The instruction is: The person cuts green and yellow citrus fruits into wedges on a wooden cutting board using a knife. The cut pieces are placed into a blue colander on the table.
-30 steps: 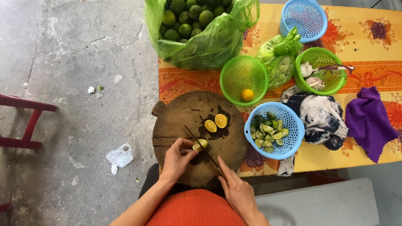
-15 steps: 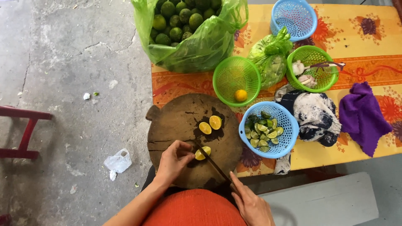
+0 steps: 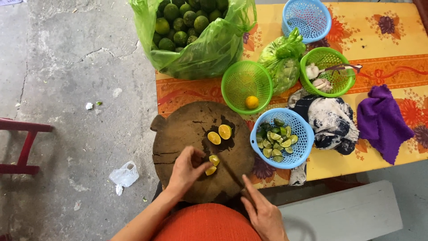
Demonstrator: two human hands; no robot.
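Note:
A round, dark wooden cutting board [image 3: 183, 129] lies at the near edge of the table. My left hand [image 3: 186, 169] rests on it, fingertips pinching small yellow lime pieces [image 3: 212, 164]. My right hand [image 3: 263, 213] grips a knife [image 3: 228, 171] whose blade runs up to those pieces. Two cut lime halves [image 3: 219, 135] lie face up further up the board. A blue basket [image 3: 303, 134] just right of the board holds several cut lime wedges.
A green plastic bag of whole limes [image 3: 191, 31] sits at the table's far left. A green basket [image 3: 240, 78] holds one yellow lime. Another green basket [image 3: 327, 71], an empty blue basket [image 3: 307, 18], a patterned cloth [image 3: 334, 120] and a purple cloth [image 3: 383, 120] lie right. A red stool [image 3: 22, 145] stands left.
The lime piece under the knife is now in two parts. My right hand and knife have stayed by it; the view has shifted slightly.

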